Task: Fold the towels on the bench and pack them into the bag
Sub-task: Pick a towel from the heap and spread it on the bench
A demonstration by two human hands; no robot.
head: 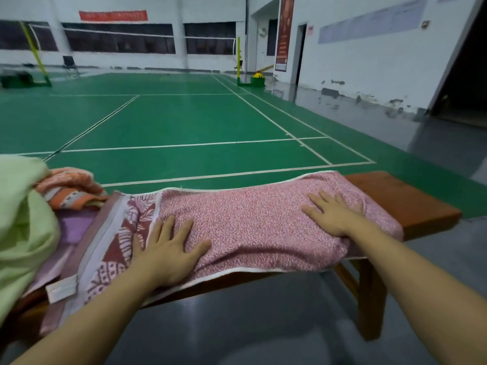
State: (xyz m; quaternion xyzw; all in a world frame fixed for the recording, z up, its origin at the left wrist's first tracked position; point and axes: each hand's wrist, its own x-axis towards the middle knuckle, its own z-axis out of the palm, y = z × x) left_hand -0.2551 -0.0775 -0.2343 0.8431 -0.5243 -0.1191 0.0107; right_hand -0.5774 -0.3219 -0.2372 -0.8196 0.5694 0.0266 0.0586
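A pink speckled towel (253, 222) lies folded lengthwise along the wooden bench (411, 204), covering most of the seat, its white hem showing along the far and near edges. The left hand (168, 248) lies flat on the towel's left part, fingers straight and spread, pressing the cloth where the speckled side meets a band of dark red leaf pattern. The right hand (332, 212) lies flat on the towel's right part, fingers straight and fanned out, just short of the towel's right end; neither hand grips anything. The bench's bare right end sticks out past the towel.

At the left end of the bench sits a heap of other towels: a pale green towel (23, 219) bulking large at the frame's left edge, an orange patterned towel (71, 188) behind it, and a lilac towel (76, 227) tucked under them, touching the pink towel's patterned end. A white label tab (62, 288) hangs at the near left edge of the cloth. No bag can be made out in the head view, so nothing can be told of what it holds.

Beyond the bench stretches a green badminton court (171, 122) with white lines, with nets (131, 35) at the far wall
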